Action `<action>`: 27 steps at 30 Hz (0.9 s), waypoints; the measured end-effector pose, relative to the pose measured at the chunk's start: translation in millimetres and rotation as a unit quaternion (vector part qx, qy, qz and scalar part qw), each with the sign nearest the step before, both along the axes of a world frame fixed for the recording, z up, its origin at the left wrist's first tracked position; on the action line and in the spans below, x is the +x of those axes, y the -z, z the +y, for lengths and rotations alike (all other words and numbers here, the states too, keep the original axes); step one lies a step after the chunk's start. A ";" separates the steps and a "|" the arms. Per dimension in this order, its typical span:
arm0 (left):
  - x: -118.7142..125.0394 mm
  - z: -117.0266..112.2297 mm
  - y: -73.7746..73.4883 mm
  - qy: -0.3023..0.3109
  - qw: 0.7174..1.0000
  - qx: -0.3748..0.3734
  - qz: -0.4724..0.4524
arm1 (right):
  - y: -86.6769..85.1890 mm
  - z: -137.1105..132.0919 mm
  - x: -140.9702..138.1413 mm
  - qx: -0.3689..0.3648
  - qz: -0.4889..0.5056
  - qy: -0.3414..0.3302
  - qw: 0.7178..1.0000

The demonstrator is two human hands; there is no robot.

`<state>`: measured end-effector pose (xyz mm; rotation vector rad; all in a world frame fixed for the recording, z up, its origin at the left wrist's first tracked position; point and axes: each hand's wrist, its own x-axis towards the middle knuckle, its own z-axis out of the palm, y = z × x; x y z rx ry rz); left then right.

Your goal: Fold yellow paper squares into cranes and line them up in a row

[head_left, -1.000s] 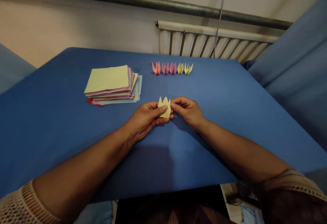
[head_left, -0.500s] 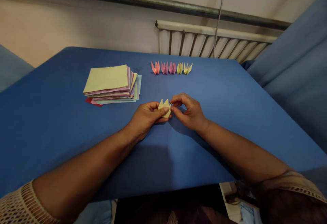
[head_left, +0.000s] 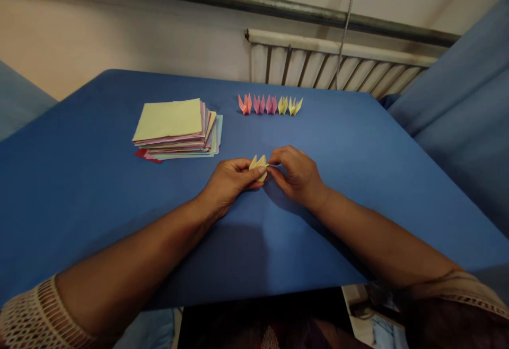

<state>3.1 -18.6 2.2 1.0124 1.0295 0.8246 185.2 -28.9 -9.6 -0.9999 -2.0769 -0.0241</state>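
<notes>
A small folded yellow paper piece (head_left: 258,164) with pointed tips is pinched between both hands just above the blue table (head_left: 99,190). My left hand (head_left: 230,182) grips its left and lower side with thumb on top. My right hand (head_left: 296,174) pinches its right tip with thumb and forefinger, the other fingers curled. Most of the paper is hidden by the fingers.
A stack of coloured square paper sheets (head_left: 175,129), yellow on top, lies at the back left. A row of several folded paper pieces (head_left: 270,105), orange, pink and yellow, stands at the back centre. A radiator (head_left: 338,68) and wall are behind the table.
The yellow piece stood flat with its points showing; now it is turned and more covered. My right hand has closed over its right tip and both hands shifted slightly.
</notes>
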 end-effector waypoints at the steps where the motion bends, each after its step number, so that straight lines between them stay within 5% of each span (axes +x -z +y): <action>1: 0.1 -0.1 -0.1 -0.003 1.000 0.000 -0.002 | 0.2 -0.5 -0.6 -0.001 0.000 0.007 1.000; 27: 0.9 -0.7 -1.0 -0.020 0.997 -0.023 -0.078 | 0.2 -11.1 -11.2 -0.012 0.066 0.030 0.997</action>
